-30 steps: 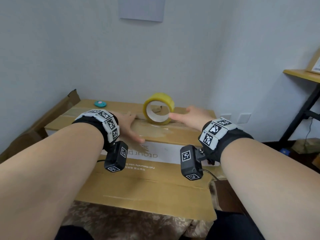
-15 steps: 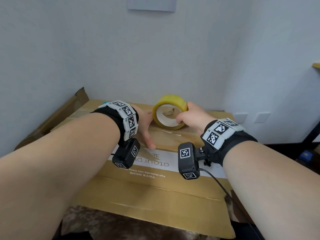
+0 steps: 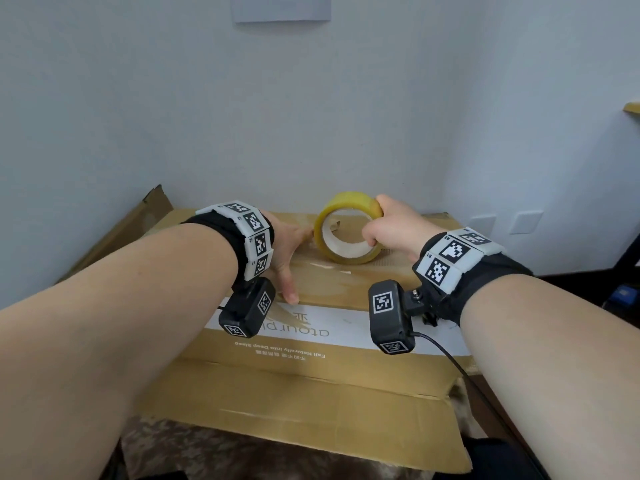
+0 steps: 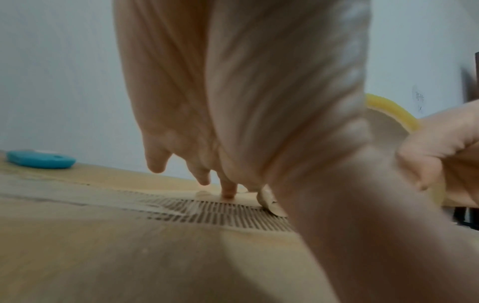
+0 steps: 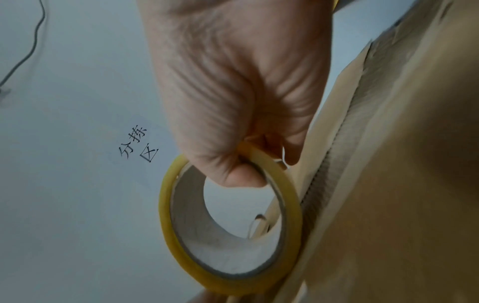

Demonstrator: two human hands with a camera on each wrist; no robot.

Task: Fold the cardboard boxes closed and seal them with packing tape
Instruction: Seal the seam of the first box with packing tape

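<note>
tape roll: the yellow tape roll (image 3: 348,233) stands on edge on top of the cardboard box (image 3: 322,379), right over the seam (image 4: 212,213) where the flaps meet, probably so the tape lays straight down the join as it rolls.

right hand: the right hand (image 3: 393,227) grips the roll at its right side, thumb hooked through the core and fingers (image 5: 290,151) curled over the outer rim (a grip that looks meant for pulling the roll along the seam).

left hand: the left hand (image 3: 289,251) lies just left of the roll, fingers (image 4: 228,188) straight and spread, tips pressing the box top beside the seam. Best guess is it's pinning down the flaps or the tape's start; holding nothing.

box: flaps look folded shut on top, one big flap (image 3: 301,420) hangs toward the person below the printed white band. Seal looks barely begun; a glossy patch sits near the roll, but whether that's fresh tape can't be told.

other bits: a small teal thing (image 4: 39,162) rests on the box top, well left of the roll, untouched (can't tell what it is).

count: one box clearly, with a loose piece of cardboard (image 3: 114,237) to the left of it, one tape roll, one teal thing, two hands.
</note>
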